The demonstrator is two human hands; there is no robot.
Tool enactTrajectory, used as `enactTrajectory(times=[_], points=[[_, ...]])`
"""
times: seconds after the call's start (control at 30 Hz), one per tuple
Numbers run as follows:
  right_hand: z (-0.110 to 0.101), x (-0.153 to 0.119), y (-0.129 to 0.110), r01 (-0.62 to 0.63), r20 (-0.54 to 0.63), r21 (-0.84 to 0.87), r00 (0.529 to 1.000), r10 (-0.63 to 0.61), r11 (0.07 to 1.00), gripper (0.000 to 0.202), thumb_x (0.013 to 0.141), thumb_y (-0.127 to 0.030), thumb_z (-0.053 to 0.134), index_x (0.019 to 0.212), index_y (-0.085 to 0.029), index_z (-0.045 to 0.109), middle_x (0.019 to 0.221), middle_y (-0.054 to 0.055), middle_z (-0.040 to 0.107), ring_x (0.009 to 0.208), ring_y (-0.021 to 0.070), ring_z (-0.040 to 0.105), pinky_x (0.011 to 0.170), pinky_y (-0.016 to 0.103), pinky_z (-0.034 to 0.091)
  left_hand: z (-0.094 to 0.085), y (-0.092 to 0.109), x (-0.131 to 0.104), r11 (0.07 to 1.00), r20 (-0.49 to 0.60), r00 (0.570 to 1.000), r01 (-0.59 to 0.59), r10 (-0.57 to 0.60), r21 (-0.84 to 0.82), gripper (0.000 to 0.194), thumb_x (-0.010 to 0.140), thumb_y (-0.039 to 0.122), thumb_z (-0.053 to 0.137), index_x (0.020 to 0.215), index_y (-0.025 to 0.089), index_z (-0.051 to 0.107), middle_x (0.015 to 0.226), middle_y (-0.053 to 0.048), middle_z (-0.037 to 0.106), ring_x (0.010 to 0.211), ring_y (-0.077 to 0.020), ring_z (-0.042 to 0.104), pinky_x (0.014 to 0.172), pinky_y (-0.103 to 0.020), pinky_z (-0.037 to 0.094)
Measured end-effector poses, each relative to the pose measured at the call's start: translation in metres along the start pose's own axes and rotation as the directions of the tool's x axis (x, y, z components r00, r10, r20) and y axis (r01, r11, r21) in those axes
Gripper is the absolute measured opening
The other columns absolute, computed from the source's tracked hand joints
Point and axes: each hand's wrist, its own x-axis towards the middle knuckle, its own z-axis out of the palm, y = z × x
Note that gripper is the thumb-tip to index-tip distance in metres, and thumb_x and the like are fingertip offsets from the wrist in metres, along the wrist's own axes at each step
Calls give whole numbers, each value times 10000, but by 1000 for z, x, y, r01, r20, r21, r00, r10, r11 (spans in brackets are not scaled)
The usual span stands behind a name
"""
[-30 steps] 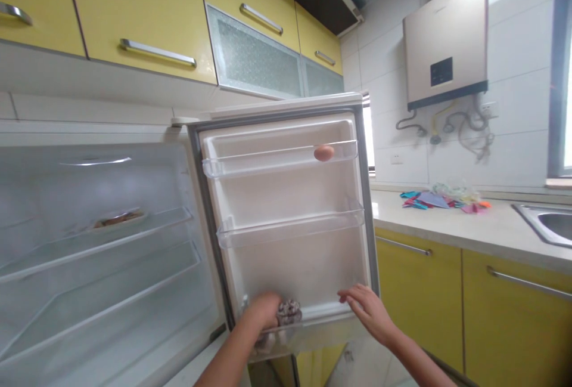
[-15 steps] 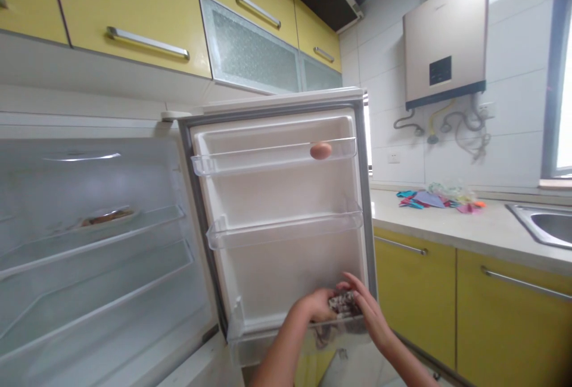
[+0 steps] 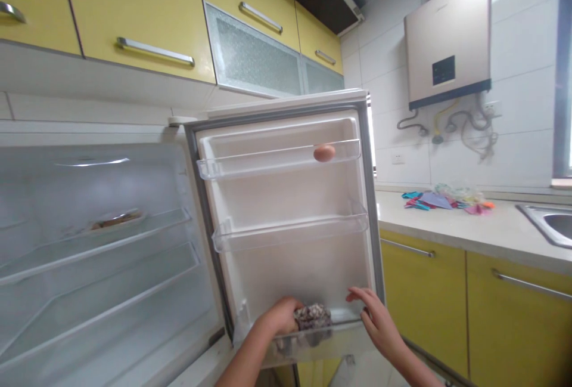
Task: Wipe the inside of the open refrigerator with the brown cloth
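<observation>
My left hand (image 3: 282, 316) is closed around the left end of a crumpled, mottled grey-and-white cloth (image 3: 313, 315). Its fingertips are partly hidden behind the cloth. The cloth rests down in the clear lowest door bin (image 3: 308, 348) of the fridge, and its lower part shows through the front wall. My right hand (image 3: 374, 315) hovers near the bin's right end, apart from the cloth, fingers spread and bent with nothing in them. Higher up, a brown egg (image 3: 324, 152) is in the clear top door bin (image 3: 268, 163). Between them is the clear middle bin (image 3: 290, 235).
The fridge door stands wide. At left, the fridge's glass shelf (image 3: 111, 244) bears a wrapped tray of food (image 3: 117, 219). Right of the door, colourful cloths (image 3: 431, 199) lie on the counter (image 3: 424, 223) by a sink (image 3: 552, 220). Yellow cabinets (image 3: 147, 11) hang above.
The cloth has moved left along the lowest door bin with my left hand. My right hand has come off it and drawn away to the right. The view has shifted slightly.
</observation>
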Motion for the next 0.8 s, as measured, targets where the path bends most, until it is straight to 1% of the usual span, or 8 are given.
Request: enactTrajectory(times=[0.1,0.2,0.3,0.37,0.5,0.6,0.7,0.8], points=[[-5,-3,3,27,-45,-110,998,-32,994,330,905,-218,448,1151,-236,667,1055,94,730,1081,248,654,935,417,548,-12,-26,-26,994,-46,995,92,-89,66,380,589,117,664,950,179,766,1011,-90,783,954,-292,702,836,-357,513],[-10,-9,8,31,-117,-296,991,-68,955,234,924,-352,541,1053,-265,716,1055,76,747,1132,300,623,954,482,521,-17,-42,-44,979,-111,981,173,-161,104,378,633,154,652,996,165,756,1062,-123,772,982,-304,700,839,-355,511],[-13,-15,12,15,-155,-431,984,-91,902,212,916,-404,579,994,-290,740,1094,46,753,1109,326,606,956,534,485,-16,-45,-51,972,-152,972,199,-180,122,356,673,217,655,1016,203,753,1056,-94,777,990,-280,702,806,-316,511],[-12,-18,12,4,-162,-439,983,-83,898,232,931,-420,555,921,-290,747,1067,41,760,1027,312,615,918,517,493,-16,-41,-50,969,-174,969,200,-174,144,329,663,241,678,980,221,759,1026,-85,782,976,-279,706,800,-311,510],[-2,-21,8,-39,-184,-312,983,-20,949,352,980,-435,458,809,-270,719,968,59,749,897,268,623,827,438,521,-16,-21,-39,959,-246,958,201,-149,199,297,699,266,665,978,217,753,1048,-107,773,991,-279,701,829,-330,509],[5,-22,4,-82,-227,-242,974,26,967,387,993,-446,423,798,-257,699,955,75,727,891,263,622,811,420,517,-13,3,-24,951,-283,953,179,-104,252,302,716,199,631,996,214,744,1047,-123,770,1003,-284,702,851,-354,518],[8,-25,4,-93,-238,-224,971,39,970,389,996,-442,416,785,-252,682,937,77,709,884,259,614,811,413,508,-6,33,-9,941,-308,951,120,-18,317,329,726,115,589,1009,204,731,1023,-139,765,969,-283,712,842,-373,536],[7,-30,9,-64,-226,-224,974,12,972,378,996,-415,419,748,-254,653,875,63,689,846,246,608,781,388,505,2,64,3,922,-334,936,31,109,386,302,797,105,537,1025,204,709,999,-137,754,894,-261,716,781,-366,553]])
